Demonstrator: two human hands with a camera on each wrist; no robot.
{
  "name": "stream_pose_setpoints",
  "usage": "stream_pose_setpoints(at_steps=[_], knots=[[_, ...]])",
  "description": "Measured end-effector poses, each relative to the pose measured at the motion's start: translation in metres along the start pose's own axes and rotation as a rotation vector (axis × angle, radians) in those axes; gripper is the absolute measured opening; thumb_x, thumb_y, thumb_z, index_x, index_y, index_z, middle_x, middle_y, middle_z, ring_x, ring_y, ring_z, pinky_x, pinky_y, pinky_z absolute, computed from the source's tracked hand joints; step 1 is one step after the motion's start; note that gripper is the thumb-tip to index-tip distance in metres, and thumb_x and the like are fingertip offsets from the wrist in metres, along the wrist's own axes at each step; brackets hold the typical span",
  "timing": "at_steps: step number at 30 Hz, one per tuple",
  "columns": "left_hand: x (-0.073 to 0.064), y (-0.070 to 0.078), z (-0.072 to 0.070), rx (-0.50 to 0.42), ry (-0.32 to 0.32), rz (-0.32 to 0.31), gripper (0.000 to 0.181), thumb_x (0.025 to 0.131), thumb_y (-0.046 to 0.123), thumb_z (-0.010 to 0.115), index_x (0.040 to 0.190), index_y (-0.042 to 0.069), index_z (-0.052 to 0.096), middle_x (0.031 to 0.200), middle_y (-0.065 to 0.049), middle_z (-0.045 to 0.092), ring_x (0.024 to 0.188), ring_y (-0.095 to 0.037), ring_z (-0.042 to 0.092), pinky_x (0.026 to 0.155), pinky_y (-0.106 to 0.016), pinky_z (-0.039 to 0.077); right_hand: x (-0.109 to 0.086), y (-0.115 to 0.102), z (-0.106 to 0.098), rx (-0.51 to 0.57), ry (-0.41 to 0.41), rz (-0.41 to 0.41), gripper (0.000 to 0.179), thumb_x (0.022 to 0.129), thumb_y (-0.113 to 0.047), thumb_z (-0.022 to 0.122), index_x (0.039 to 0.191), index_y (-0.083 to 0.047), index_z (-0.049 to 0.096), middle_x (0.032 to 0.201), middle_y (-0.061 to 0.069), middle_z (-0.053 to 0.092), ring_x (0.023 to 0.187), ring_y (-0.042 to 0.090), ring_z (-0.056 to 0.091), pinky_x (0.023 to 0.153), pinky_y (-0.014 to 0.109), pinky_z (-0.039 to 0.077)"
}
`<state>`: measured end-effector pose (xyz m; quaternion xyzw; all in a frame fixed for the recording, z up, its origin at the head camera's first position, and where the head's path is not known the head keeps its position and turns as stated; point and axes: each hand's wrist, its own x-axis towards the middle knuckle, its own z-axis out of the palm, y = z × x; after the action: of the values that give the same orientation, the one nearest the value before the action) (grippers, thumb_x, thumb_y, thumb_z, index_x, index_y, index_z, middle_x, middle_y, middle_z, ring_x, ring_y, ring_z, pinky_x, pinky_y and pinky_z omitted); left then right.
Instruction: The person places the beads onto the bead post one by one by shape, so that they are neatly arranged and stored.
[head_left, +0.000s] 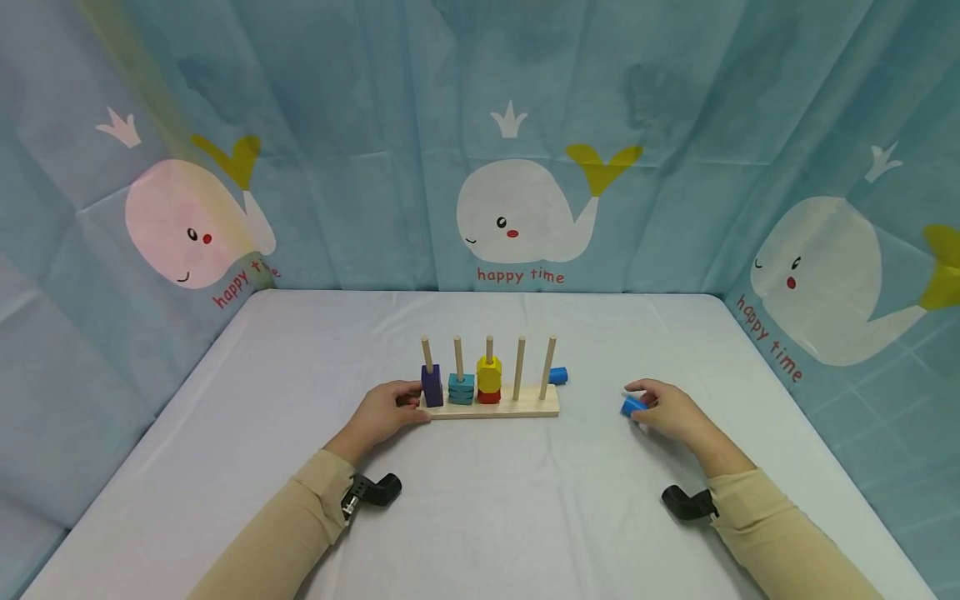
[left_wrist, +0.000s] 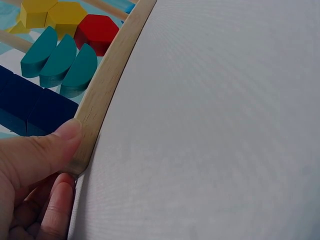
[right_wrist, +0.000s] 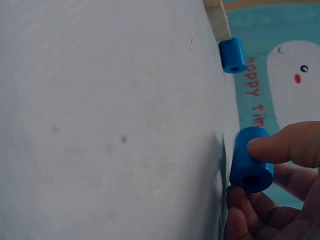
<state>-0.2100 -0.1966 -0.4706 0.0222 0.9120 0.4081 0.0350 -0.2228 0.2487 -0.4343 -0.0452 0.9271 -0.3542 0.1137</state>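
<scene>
A wooden peg stand sits on the table, its left end gripped by my left hand. In the left wrist view the thumb presses the base's edge while the other fingers curl beside the end. Dark blue blocks fill the leftmost peg, teal half-round blocks the one beside it. On the middle peg, yellow blocks sit above a red block. Two bare pegs rise at the right. My right hand, right of the stand, pinches a blue cylinder with a hole in its end.
Another blue cylinder lies behind the stand's right end. A white cloth covers the table. Behind and at both sides hangs a blue curtain with whale prints. Black wrist cameras stick out from both sleeves.
</scene>
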Motion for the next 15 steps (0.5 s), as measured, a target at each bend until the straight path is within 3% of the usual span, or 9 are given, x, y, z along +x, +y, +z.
stream_pose_setpoints(at_steps=[7,15], knots=[[0.001,0.000,-0.001,0.003,0.002,0.005,0.058,0.072,0.026,0.078,0.123,0.008,0.058,0.100,-0.003,0.063,0.090,-0.016,0.055,0.081,-0.035,0.045,0.000,-0.024,-0.005,0.004,0.026,-0.059,0.037,0.086,-0.018,0.062,0.121,-0.007,0.056,0.107,0.016,0.054,0.092,0.027,0.049,0.070,0.034,0.043],[0.000,0.001,0.000,0.010,0.003,0.002,0.058,0.072,0.026,0.078,0.124,0.008,0.058,0.101,-0.002,0.063,0.091,-0.015,0.056,0.082,-0.036,0.045,0.006,-0.076,-0.013,0.084,0.096,-0.180,0.035,0.086,-0.021,0.064,0.117,-0.008,0.056,0.102,0.013,0.056,0.092,0.026,0.053,0.074,0.035,0.047]])
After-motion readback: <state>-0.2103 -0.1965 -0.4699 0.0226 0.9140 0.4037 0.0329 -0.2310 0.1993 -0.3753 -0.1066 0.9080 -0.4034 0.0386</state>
